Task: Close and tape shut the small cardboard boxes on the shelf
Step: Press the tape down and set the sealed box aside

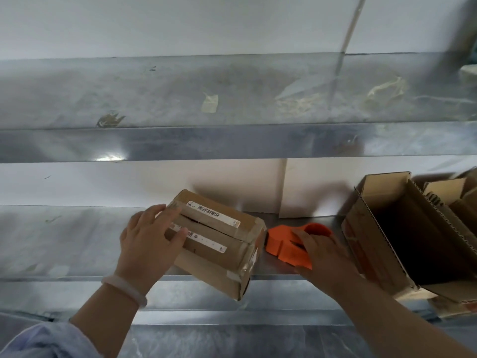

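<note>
One box [222, 250] under flat left grip [149, 241], right grip [321, 257] clasping orange dispenser [282, 245] beside it

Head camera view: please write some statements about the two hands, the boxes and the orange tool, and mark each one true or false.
1. The left hand rests on the small brown cardboard box with the barcode label. True.
2. The flaps of that box stand up. False: they are folded down.
3. The right hand holds the orange plastic tape dispenser. True.
4. The brown cardboard box on the right is taped shut. False: its top is open.
</note>
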A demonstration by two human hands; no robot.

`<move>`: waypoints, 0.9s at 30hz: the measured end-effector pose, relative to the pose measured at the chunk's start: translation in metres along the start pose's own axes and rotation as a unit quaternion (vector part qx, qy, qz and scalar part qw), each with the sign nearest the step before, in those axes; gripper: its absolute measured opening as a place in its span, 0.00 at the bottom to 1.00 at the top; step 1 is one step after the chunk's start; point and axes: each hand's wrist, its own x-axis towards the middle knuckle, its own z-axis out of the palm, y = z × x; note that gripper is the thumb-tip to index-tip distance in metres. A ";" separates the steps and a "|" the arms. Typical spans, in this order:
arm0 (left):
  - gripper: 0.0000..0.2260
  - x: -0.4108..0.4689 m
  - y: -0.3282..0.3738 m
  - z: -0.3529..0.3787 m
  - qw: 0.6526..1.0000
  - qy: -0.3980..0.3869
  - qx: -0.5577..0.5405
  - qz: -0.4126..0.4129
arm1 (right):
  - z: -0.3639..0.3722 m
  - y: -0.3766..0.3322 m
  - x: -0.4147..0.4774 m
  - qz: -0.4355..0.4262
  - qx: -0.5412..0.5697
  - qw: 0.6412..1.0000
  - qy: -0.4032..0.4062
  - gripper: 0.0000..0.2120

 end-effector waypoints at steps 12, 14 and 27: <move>0.25 -0.009 0.002 0.011 0.995 0.038 -0.075 0.045 | -0.006 -0.012 -0.010 -0.008 0.100 0.984 0.148 0.28; 0.26 -0.027 0.020 0.015 0.986 0.079 -0.102 0.106 | -0.022 -0.035 -0.007 -0.003 0.170 0.969 0.180 0.24; 0.17 -0.078 0.014 0.049 0.967 0.121 -0.124 0.186 | -0.023 -0.116 0.001 -0.025 0.354 0.934 0.042 0.22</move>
